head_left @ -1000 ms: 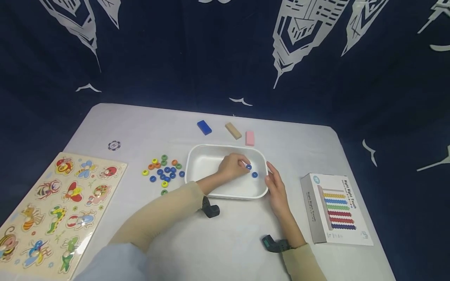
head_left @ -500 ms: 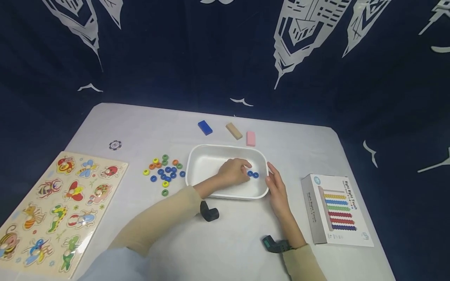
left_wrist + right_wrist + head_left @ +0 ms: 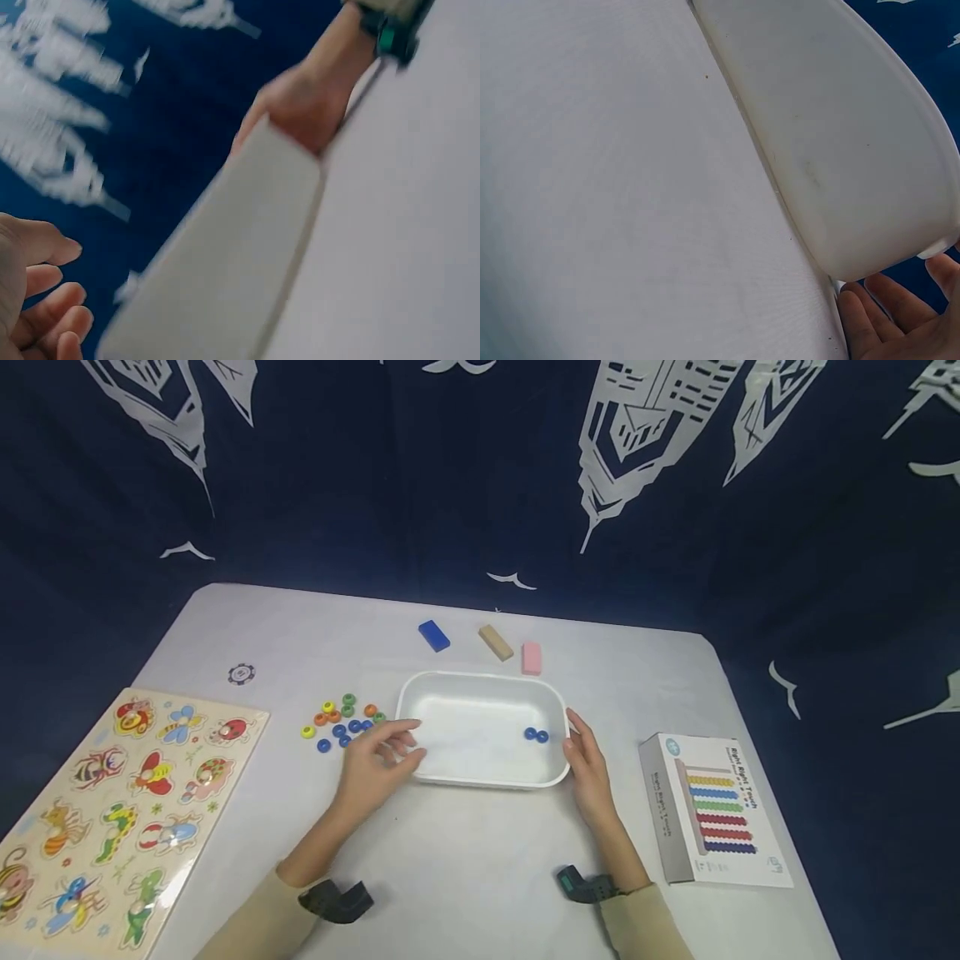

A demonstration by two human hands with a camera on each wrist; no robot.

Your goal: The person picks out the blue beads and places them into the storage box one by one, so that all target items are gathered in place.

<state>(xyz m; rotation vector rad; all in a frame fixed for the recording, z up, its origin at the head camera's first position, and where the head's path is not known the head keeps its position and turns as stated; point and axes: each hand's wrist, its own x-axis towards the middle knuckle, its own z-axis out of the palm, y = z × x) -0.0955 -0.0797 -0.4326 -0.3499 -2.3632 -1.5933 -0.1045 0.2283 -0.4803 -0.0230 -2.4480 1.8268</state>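
Note:
In the head view, a white plastic tray (image 3: 468,731) stands mid-table with two blue beads (image 3: 530,733) side by side at its right end. My left hand (image 3: 372,772) hovers at the tray's left edge, thumb and fingers parted with nothing between them. It partly hides a loose group of blue, yellow, orange and green beads (image 3: 334,717). My right hand (image 3: 590,772) rests against the tray's right side, its fingers along the outer wall. The right wrist view shows those fingers (image 3: 900,300) by the tray's corner.
Behind the tray lie blue (image 3: 434,636), tan (image 3: 496,642) and pink (image 3: 531,658) blocks. An insect puzzle board (image 3: 123,818) covers the left side, with a poker chip (image 3: 242,674) beyond it. A white box (image 3: 716,810) with a bead picture stands at right.
My left hand has let go of a blue bead beside the other one, then moved left out of the tray towards the loose beads. The right hand has stayed at the tray's side.

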